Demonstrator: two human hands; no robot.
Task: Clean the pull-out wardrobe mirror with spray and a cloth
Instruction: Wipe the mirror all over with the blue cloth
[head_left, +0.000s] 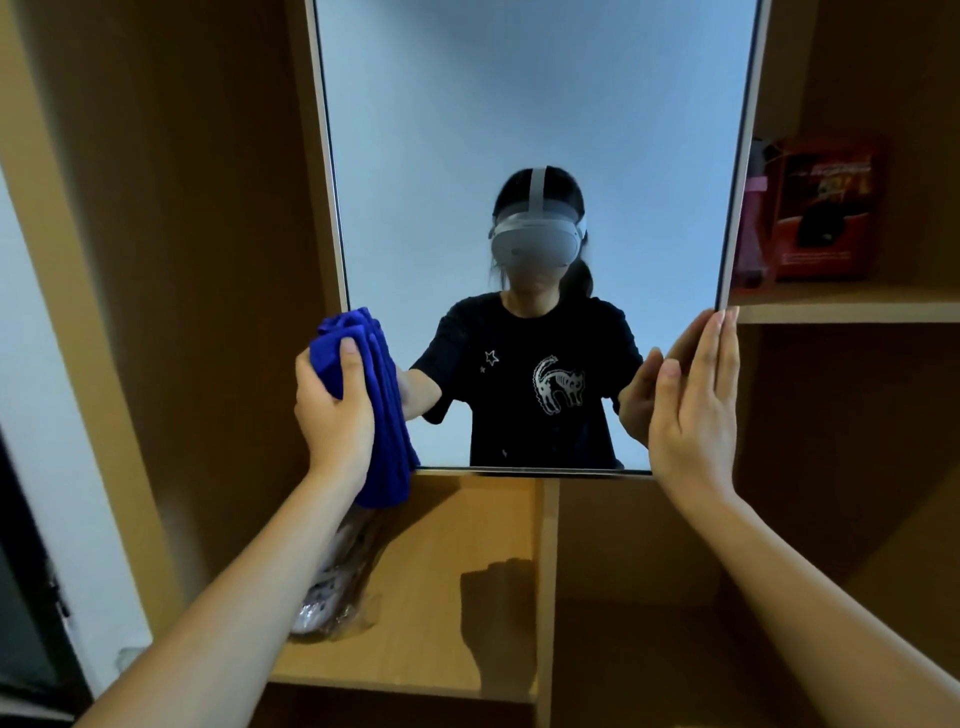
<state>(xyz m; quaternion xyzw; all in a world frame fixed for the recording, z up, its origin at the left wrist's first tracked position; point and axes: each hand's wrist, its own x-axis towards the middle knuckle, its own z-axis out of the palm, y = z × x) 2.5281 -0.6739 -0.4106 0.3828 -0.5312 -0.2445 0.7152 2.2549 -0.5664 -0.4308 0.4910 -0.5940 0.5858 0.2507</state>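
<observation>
The pull-out mirror (530, 130) stood upright in front of the wooden wardrobe (171, 208), its thin pale frame running down both long sides and along the bottom edge. The left hand (335, 410) gripped a bunched blue cloth (387, 415), thumb curled over the top of the wad, and held it against the lower left corner of the mirror; the cloth's loose end hung past the mirror's bottom edge. The right hand (693, 410) was flat and open, fingers straight and together, resting along the mirror's lower right edge with the fingertips reaching up the frame. The glass reflected the person in a dark T-shirt and a grey headset.

On the shelf (852, 312) to the right of the mirror stood a red box (826, 208) and, partly hidden by the frame, a pink bottle (750, 234). Below the mirror's left corner, a crumpled clear plastic bag (332, 587) lay on a lower shelf.
</observation>
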